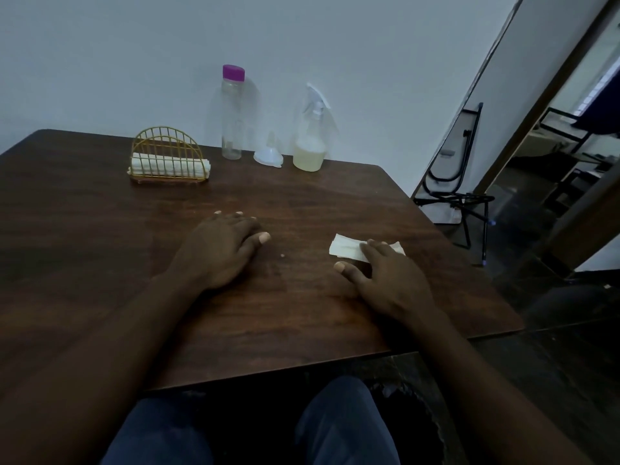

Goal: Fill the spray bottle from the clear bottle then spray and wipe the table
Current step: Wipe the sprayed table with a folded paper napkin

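Against pale wall (302,35), dark wooden table (100,246)

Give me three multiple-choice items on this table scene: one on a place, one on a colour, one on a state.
1. What stands between the clear bottle and the spray bottle? A. cup; B. funnel; C. sponge.
2. The clear bottle's cap is: A. purple; B. green; C. black.
3. The spray bottle is: A. empty; B. partly filled; C. full to the neck.

Key:
1 B: the white funnel sits on the table between the two bottles.
2 A: the cap shows purple above the clear body.
3 B: yellowish liquid fills only the lower part.
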Motion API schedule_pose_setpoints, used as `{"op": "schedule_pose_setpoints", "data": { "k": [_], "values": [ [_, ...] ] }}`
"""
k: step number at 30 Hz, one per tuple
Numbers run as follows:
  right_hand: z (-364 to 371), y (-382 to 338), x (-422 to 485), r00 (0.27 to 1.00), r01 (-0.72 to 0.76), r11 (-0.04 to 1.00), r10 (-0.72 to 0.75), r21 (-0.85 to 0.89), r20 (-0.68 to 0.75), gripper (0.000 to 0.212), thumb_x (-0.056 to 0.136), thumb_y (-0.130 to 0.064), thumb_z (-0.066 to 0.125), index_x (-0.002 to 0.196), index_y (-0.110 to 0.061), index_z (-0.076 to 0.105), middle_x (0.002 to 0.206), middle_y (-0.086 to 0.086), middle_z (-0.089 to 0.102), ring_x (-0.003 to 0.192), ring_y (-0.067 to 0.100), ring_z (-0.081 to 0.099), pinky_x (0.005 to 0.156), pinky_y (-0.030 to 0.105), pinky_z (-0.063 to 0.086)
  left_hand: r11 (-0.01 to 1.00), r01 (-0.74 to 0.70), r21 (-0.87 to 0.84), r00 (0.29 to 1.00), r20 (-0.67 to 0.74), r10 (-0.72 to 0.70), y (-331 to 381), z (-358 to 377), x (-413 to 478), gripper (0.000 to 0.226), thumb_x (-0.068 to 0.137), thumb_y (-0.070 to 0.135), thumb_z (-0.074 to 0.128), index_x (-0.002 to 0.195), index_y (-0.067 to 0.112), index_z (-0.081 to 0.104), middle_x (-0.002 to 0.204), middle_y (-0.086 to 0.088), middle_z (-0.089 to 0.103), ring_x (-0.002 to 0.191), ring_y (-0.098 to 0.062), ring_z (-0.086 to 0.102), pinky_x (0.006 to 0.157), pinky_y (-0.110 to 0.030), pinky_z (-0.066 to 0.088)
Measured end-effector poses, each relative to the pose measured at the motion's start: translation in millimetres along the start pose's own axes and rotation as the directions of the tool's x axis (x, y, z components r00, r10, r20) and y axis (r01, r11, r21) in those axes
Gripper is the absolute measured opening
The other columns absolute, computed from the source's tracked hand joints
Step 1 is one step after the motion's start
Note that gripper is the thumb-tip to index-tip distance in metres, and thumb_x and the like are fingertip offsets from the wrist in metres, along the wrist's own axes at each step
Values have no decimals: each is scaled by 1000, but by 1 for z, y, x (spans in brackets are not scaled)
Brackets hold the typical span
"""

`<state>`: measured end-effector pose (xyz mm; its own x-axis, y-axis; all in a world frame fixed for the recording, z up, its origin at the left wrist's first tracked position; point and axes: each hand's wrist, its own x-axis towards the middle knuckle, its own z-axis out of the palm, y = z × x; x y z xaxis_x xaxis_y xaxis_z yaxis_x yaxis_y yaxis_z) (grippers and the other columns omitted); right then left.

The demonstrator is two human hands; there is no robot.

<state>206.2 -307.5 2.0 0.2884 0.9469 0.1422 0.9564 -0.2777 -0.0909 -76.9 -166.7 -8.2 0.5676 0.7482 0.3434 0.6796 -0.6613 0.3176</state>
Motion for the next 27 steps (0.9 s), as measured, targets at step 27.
{"op": "schedule_pose_setpoints", "data": {
  "k": [27],
  "values": [
    [11,-81,7,947,126,985,-155,118,281,142,56,-108,-8,169,-24,2,176,-3,-9,162,19,-12,132,46,1,982,130,-135,986,-87,-143,-23,-12,-3,33,105,47,45,115,27,69,104,0,73,99,-24,65,81,-38,48]
  ]
}}
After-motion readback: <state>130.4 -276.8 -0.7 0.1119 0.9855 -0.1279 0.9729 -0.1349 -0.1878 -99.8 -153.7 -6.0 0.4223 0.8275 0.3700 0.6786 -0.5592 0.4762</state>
